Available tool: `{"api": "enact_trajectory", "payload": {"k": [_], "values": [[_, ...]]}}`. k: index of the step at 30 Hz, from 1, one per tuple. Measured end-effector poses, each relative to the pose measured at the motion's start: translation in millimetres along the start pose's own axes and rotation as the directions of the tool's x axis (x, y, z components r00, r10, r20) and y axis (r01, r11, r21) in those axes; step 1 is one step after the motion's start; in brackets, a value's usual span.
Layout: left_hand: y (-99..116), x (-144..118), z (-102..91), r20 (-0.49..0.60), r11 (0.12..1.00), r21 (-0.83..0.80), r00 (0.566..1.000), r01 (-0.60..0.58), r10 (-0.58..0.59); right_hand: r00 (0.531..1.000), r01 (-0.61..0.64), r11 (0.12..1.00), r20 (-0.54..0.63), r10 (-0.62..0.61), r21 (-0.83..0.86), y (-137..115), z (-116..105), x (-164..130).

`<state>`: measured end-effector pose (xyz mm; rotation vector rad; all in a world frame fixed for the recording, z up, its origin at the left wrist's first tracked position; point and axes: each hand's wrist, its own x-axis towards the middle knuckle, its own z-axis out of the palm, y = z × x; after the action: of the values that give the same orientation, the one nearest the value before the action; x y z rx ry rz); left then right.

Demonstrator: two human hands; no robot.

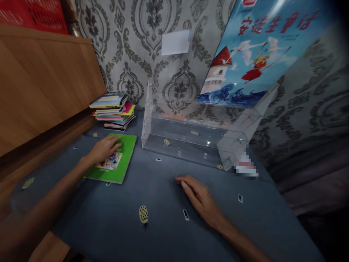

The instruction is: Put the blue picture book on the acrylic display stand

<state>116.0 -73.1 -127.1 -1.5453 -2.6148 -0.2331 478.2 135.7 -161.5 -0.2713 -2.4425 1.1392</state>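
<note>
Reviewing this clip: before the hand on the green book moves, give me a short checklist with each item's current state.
1. Left hand lies flat on the green paperback book, fingers spread, no closed grip: ok.
2. Green book lies flat on the blue patterned tablecloth, apart from the stack of colourful thin books: ok.
3. Right hand rests palm down on the cloth, holding nothing: ok.
4. Clear acrylic box rack shows no books along its visible floor: ok.
5. Large blue picture book with a lighthouse cover leans tilted over the rack's right end; whether it rests firmly: cannot tell.
</note>
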Motion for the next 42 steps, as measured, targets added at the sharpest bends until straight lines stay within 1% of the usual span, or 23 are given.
{"api": "enact_trajectory", "payload": {"k": [2, 3, 4, 6, 9, 12, 22, 25, 28, 32, 34, 35, 36, 37, 38, 39, 40, 42], "values": [[-11, 33, 12.3, -0.010, 0.999, 0.005, 0.999, 0.038, -0.038, 1.000, 0.013, 1.000, -0.002, -0.013, 0.001, 0, 0, 0], [-16, 44, 18.6, -0.001, 0.999, 0.007, 0.999, 0.054, -0.054, 1.000, 0.017, 1.000, -0.001, -0.017, 0.001, 0, 0, 0], [-20, 53, 24.3, 0.009, 0.998, 0.008, 0.998, 0.065, -0.065, 1.000, 0.018, 1.000, 0.001, -0.018, 0.001, 1, 0, 0], [-26, 60, 32.8, 0.030, 0.997, 0.010, 0.997, 0.076, -0.076, 1.000, 0.011, 1.000, 0.006, -0.011, 0.002, 2, 0, -1], [-31, 54, 38.4, 0.047, 0.997, 0.014, 0.996, 0.075, -0.075, 1.000, -0.008, 1.000, 0.011, 0.008, 0.007, 3, 1, -1], [-29, 40, 39.0, 0.058, 0.998, 0.011, 0.997, 0.056, -0.057, 1.000, -0.010, 1.000, 0.006, 0.010, 0.018, 4, 2, -1], [0, -7, 35.2, 0.057, 0.999, -0.030, 0.998, 0.017, -0.015, 1.000, -0.001, 1.000, 0.009, 0.001, 0.000, 4, 1, -1], [21, -23, 35.9, 0.050, 0.997, -0.067, 0.998, 0.031, -0.027, 1.000, 0.008, 1.000, 0.009, -0.008, 0.003, 5, 1, -1], [58, -40, 37.5, 0.050, 0.995, -0.100, 0.999, 0.016, -0.011, 1.000, -0.001, 1.000, 0.011, 0.001, 0.002, 5, 2, -1], [119, -55, 38.8, 0.075, 0.980, -0.161, 0.989, -0.115, 0.128, 1.000, 0.006, 1.000, -0.008, -0.006, 0.006, 7, 3, -1], [140, -55, 40.7, 0.072, 0.965, -0.182, 0.976, -0.191, 0.207, 1.000, 0.009, 1.000, -0.012, -0.009, 0.010, 7, 4, -1], [145, -53, 42.4, 0.069, 0.957, -0.188, 0.969, -0.221, 0.237, 1.000, 0.008, 1.000, -0.012, -0.008, 0.011, 7, 4, -1], [146, -49, 44.5, 0.068, 0.951, -0.192, 0.963, -0.243, 0.260, 1.000, 0.010, 1.000, -0.015, -0.009, 0.012, 6, 4, -1], [142, -43, 46.9, 0.071, 0.949, -0.193, 0.961, -0.251, 0.269, 1.000, 0.010, 1.000, -0.015, -0.010, 0.012, 5, 4, -1], [133, -37, 49.4, 0.079, 0.952, -0.190, 0.963, -0.240, 0.258, 1.000, 0.010, 1.000, -0.015, -0.009, 0.012, 5, 4, -2], [121, -30, 51.3, 0.091, 0.959, -0.186, 0.968, -0.214, 0.234, 1.000, 0.008, 1.000, -0.012, -0.008, 0.014, 4, 3, -2], [104, -23, 52.4, 0.100, 0.973, -0.169, 0.980, -0.154, 0.173, 1.000, 0.006, 1.000, -0.010, -0.006, 0.015, 5, 3, -3], [64, -11, 50.5, 0.107, 0.993, -0.118, 0.994, -0.004, 0.017, 1.000, 0.004, 1.000, -0.014, -0.004, 0.020, 6, 4, -3]]}}
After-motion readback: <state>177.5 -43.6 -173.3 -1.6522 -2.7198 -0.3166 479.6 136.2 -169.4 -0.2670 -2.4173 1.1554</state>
